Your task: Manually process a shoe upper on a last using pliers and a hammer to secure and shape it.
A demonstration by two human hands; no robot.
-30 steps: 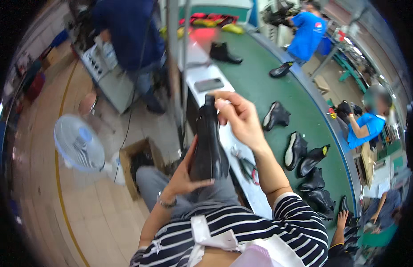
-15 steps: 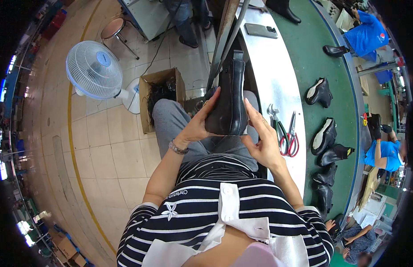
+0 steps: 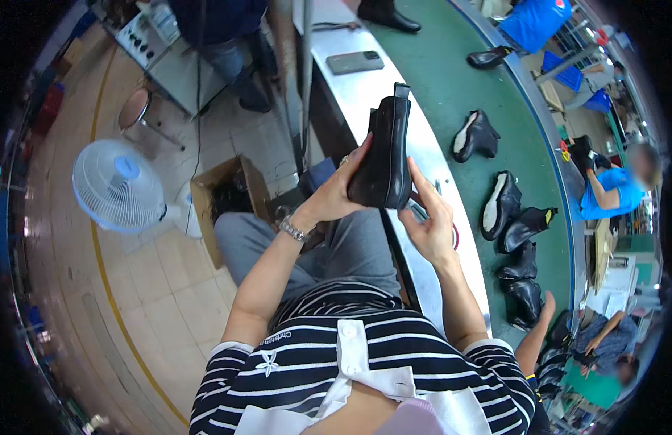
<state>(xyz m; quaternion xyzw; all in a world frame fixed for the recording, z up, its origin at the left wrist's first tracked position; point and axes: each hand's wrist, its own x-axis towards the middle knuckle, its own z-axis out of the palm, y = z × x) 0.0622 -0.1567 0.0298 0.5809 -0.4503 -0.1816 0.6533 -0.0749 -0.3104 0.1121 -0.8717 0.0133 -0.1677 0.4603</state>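
Observation:
A black leather ankle boot [image 3: 385, 152] is held up over the near edge of the metal bench, its pull tab at the far end and its sole end toward me. My left hand [image 3: 332, 194] grips its left side, the fingertips partly hidden behind it. My right hand [image 3: 430, 221] is at the boot's lower right, fingers along its side and thumb near its bottom edge. Behind that hand lie cutting tools, mostly covered; a red handle [image 3: 455, 236] shows past it.
A phone [image 3: 355, 62] lies on the metal bench [image 3: 463, 272]. Several black shoes [image 3: 501, 205] rest on the green belt [image 3: 441, 94] to the right. On the left are a fan [image 3: 118, 185], a stool [image 3: 135, 109] and a cardboard box [image 3: 205, 230]. Other people work beyond the belt.
My view and body have turned toward the bench. The boot, still between both hands, is now over the bench edge, and my right hand covers most of the cutting tools.

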